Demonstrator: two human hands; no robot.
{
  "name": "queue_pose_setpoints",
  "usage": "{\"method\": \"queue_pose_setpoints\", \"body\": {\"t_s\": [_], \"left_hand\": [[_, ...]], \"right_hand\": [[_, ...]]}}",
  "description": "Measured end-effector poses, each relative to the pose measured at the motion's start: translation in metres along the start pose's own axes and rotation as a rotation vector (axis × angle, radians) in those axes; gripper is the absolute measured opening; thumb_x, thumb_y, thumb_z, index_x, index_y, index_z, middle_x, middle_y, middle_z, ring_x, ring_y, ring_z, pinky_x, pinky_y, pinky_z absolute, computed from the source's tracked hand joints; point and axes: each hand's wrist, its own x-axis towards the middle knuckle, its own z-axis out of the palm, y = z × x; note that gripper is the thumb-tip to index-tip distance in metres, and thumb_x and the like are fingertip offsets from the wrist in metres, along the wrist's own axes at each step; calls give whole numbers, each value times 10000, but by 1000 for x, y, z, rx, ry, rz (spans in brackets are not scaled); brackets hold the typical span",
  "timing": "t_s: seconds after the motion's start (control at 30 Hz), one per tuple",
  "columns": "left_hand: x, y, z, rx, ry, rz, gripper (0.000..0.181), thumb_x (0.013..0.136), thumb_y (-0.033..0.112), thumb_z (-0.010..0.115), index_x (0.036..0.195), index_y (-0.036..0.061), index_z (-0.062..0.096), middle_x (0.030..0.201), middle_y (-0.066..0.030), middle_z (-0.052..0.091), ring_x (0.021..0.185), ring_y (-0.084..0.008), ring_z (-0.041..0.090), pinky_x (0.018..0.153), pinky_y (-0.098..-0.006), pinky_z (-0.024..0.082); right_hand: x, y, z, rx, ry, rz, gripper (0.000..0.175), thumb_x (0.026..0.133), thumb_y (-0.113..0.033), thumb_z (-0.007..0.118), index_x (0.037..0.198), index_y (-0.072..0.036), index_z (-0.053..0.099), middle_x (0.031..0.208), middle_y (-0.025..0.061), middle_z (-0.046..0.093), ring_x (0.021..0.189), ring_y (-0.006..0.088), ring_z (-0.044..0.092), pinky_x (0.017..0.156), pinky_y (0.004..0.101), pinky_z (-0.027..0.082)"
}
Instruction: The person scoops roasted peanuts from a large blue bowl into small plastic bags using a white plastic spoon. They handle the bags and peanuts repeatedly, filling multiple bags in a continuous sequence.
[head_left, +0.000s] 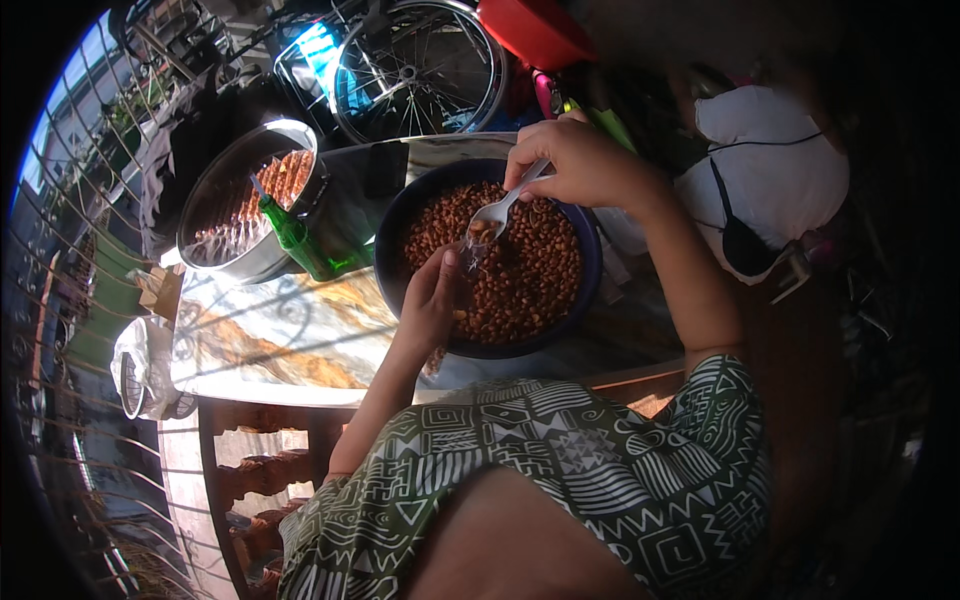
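Note:
A dark blue basin full of brown peanuts stands on the table before me. My right hand grips a white plastic spoon by its handle. Several peanuts lie in the spoon's bowl, which is tilted down to the left. Over the basin, my left hand holds a small clear plastic bag between thumb and fingers. The spoon's tip is at the bag's mouth; whether it reaches inside I cannot tell. The lower part of the bag is mostly hidden by my left hand.
A marbled tabletop carries a green glass bottle and a large metal pot with rows of packed peanuts. A dark flat object lies behind the basin. Beyond the table are a wheel and a red basin.

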Motion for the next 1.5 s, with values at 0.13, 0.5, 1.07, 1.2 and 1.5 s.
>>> {"method": "queue_pose_setpoints", "body": {"t_s": [0.13, 0.5, 1.07, 1.2, 1.5], "left_hand": [[0, -2, 0, -28, -9, -6, 473, 1080, 366, 391, 1289, -24, 558, 713, 11, 566, 632, -56, 532, 612, -207, 444], [0, 0, 3, -38, -16, 13, 444, 1081, 370, 385, 1191, -11, 584, 701, 18, 537, 623, -54, 506, 592, -211, 429], [-3, -2, 1, -131, 49, -28, 424, 1078, 356, 400, 1272, 19, 571, 788, 46, 529, 665, -27, 463, 595, -178, 389], [-3, -5, 1, -179, 38, -24, 429, 1076, 356, 410, 1286, 15, 564, 836, 26, 560, 694, -39, 485, 608, -187, 398], [-4, -1, -3, -182, 27, -25, 451, 1057, 360, 460, 1316, 0, 541, 936, -19, 618, 793, -59, 556, 691, -202, 460]], "right_hand": [[-3, 5, 3, -35, 43, -13, 139, 735, -170, 794, 859, -153, 734, 864, -17, 675, 914, 173, 624, 991, 382, 306], [-1, -7, 4, -100, 74, -60, 137, 725, -133, 794, 847, -138, 732, 860, -11, 648, 931, 179, 606, 991, 385, 313], [-13, -1, 0, -107, 95, -11, 137, 748, -120, 786, 873, -108, 732, 884, 15, 681, 948, 193, 627, 1015, 375, 348], [-21, 56, 38, 251, -262, 191, 178, 767, -82, 782, 939, -55, 747, 894, 50, 729, 892, 159, 666, 903, 324, 452], [-36, 124, 139, 572, -287, 319, 206, 778, -146, 809, 949, -42, 760, 863, 71, 745, 822, 152, 690, 757, 292, 511]]}}
